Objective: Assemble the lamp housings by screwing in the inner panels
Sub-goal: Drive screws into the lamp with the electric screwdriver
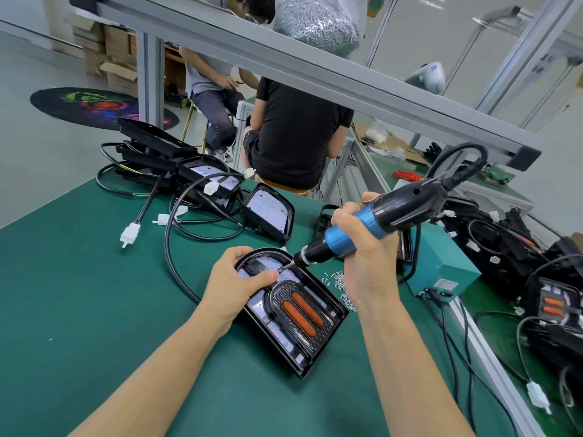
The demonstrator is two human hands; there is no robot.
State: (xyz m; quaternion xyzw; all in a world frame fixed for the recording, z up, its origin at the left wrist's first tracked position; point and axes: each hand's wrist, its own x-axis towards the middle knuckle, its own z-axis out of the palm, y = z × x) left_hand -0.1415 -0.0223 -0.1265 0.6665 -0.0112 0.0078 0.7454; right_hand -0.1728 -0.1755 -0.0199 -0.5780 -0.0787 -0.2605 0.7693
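Note:
A black lamp housing [318,335] lies on the green mat in front of me, its inner panel [298,309] showing two orange strips and a white LED board. My left hand [235,283] grips the housing's rounded far end, thumb pressed on the panel. My right hand [362,257] holds a blue and black electric screwdriver [372,220], tilted down to the left. Its bit tip [287,264] touches the panel near my left thumb. A small heap of loose screws [339,287] lies just right of the housing, under my right hand.
Several housings with black cables and white connectors [202,184] are piled at the back left. A teal power box [441,263] stands to the right, with more black housings [517,257] beyond it. An aluminium frame bar [315,70] crosses overhead. Two people sit behind the bench.

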